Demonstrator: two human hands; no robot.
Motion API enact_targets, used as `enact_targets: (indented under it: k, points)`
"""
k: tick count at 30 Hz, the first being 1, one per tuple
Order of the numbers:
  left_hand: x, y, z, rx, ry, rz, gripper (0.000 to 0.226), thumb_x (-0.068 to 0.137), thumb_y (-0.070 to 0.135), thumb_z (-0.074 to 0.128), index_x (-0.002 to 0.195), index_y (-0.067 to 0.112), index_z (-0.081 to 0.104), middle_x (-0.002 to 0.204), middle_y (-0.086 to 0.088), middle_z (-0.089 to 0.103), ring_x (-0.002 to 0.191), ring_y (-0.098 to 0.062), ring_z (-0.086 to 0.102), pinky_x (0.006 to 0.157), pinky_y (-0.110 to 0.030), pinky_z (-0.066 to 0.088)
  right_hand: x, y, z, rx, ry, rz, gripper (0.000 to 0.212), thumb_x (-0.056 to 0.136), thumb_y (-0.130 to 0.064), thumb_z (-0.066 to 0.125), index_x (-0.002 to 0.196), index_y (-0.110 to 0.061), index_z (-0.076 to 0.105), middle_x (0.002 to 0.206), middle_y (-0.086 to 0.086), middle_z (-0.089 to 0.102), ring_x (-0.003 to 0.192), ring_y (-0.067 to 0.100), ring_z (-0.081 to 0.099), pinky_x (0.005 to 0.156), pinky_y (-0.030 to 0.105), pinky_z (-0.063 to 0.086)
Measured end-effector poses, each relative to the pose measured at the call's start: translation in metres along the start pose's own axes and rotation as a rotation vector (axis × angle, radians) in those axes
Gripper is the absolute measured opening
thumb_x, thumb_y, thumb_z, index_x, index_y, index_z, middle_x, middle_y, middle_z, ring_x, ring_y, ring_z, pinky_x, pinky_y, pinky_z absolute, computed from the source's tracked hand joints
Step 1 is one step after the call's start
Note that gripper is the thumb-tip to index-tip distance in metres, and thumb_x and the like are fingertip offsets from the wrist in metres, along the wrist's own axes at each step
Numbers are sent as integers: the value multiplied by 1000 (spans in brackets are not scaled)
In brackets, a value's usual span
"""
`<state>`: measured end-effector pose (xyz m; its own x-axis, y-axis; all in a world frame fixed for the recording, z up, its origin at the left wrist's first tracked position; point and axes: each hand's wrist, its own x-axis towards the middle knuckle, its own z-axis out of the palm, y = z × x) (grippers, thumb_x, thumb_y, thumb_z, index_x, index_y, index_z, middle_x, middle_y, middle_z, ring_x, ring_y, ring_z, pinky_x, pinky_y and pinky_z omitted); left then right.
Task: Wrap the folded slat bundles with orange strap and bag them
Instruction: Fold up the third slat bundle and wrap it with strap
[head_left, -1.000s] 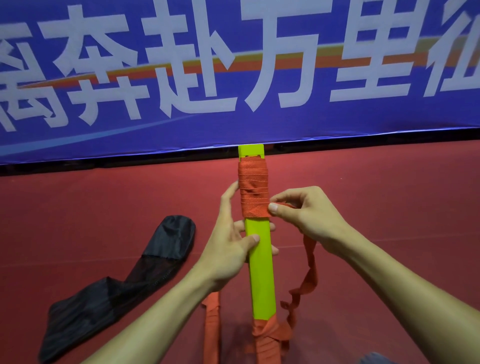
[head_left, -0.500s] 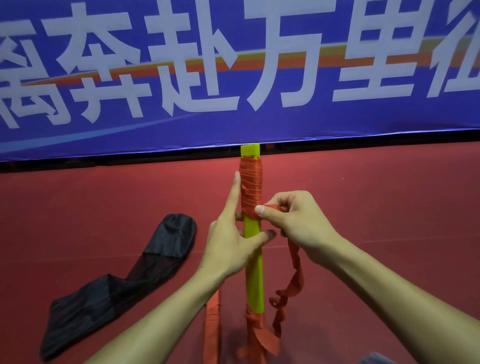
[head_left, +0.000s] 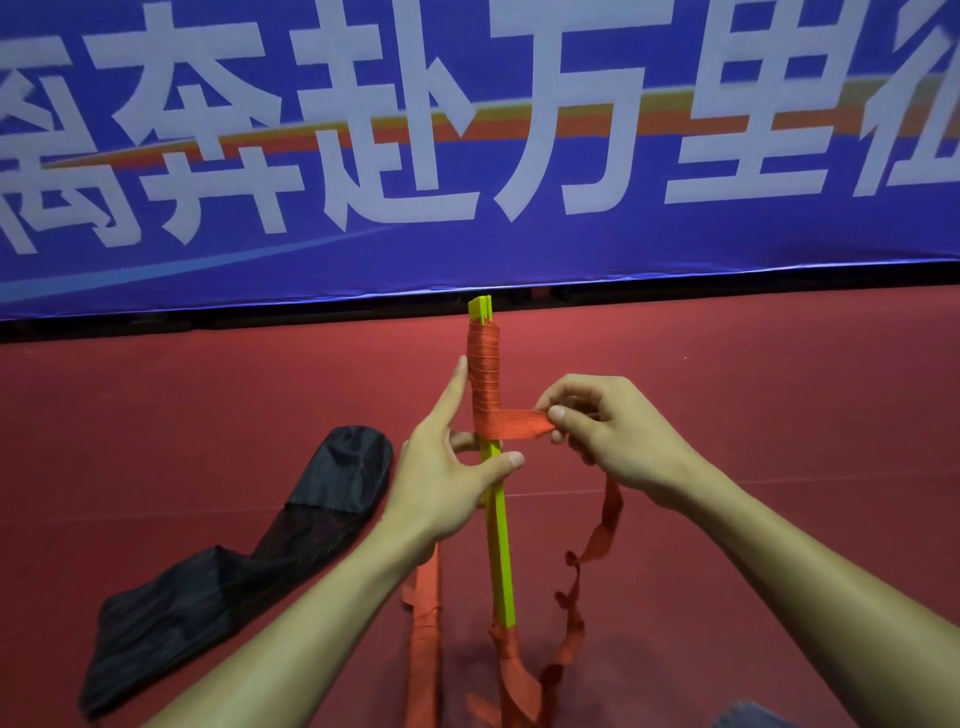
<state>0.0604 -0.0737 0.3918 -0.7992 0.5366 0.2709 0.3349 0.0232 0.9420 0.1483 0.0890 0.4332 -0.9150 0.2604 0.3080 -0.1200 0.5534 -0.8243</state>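
Right grip: the right hand (head_left: 615, 439) pinches the orange strap (head_left: 517, 423) between thumb and forefinger, the other fingers curled behind
Left grip: the left hand (head_left: 441, 483) grasps the slat bundle (head_left: 500, 545), with the thumb laid across its front, the forefinger straight up along the wound part, and another fingertip showing behind
Strap run: a flat stretch leads sideways from the bundle to the right-hand pinch, just under the finished turns
Winding: close orange turns cover the upper part of the bundle, leaving a short yellow-green tip bare at the top
Loose tail: the rest of the strap hangs from under the right hand and trails in twists down to the red floor (head_left: 753, 415)
Bundle: stands nearly upright between the two hands, narrow edge toward the camera, bare in the middle, with orange wrapped round its lower end
Second orange length (head_left: 423, 618): lies under the left forearm, just left of the bundle; strap or wrapped slats, I cannot tell
Black bag (head_left: 244, 571): lies crumpled on the floor, well to the left
Backdrop: blue banner (head_left: 675, 249) with large white characters along the far edge of the floor
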Motion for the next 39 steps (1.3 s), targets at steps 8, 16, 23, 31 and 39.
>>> enact_targets:
  k: [8,16,23,31,39]
  points:
    - [-2,6,3,-74,-34,-14,99,85,-5,72,148,57,28,89,-13,74,70,-21,64,65,-36,56,1,3,-1,40,37,32,28,81,-26,78,65,-9,63,46,-13,39,45,3,31,47,18,27]
    - [-7,12,10,-214,-147,-55,88,91,-14,60,141,52,33,103,-20,72,80,-36,72,65,-39,60,2,7,-1,12,80,-26,29,81,-26,78,64,-5,66,46,-12,42,46,3,32,48,18,28]
    - [-8,13,14,-327,-198,-17,77,91,-20,51,148,28,31,97,-16,73,77,-40,71,67,-45,60,0,4,-2,159,44,-2,24,88,-15,71,65,-10,66,40,-12,46,38,2,33,43,11,29]
    - [-9,10,15,-379,-235,71,104,92,-24,44,132,70,21,87,-17,69,66,-35,66,69,-46,60,0,5,7,337,-4,93,7,90,-11,66,85,-12,72,49,-5,50,43,11,28,43,23,22]
    - [-4,13,16,300,80,206,128,68,23,89,149,61,-3,100,20,68,82,-5,70,84,-33,57,-4,-8,19,284,151,92,22,87,-13,71,66,-11,65,39,-14,41,37,1,35,42,13,29]
